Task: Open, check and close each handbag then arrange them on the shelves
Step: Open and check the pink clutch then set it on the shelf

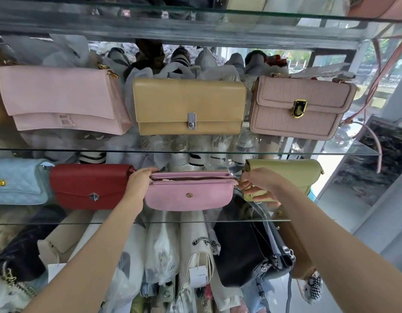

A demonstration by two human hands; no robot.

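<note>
A pink zip handbag with a small gold stud stands on the lower glass shelf. Its top zips run along the upper edge; one looks partly open. My left hand grips the bag's top left corner. My right hand pinches at the zip's right end, by the gold puller. A red flap bag stands to the left, a light blue quilted bag further left. A yellow-green bag stands behind my right hand.
The upper glass shelf holds a pale pink flap bag, a tan clasp bag and a pink croc-textured bag. Wrapped bags fill the space behind. Below hang a black bag and several cream bags.
</note>
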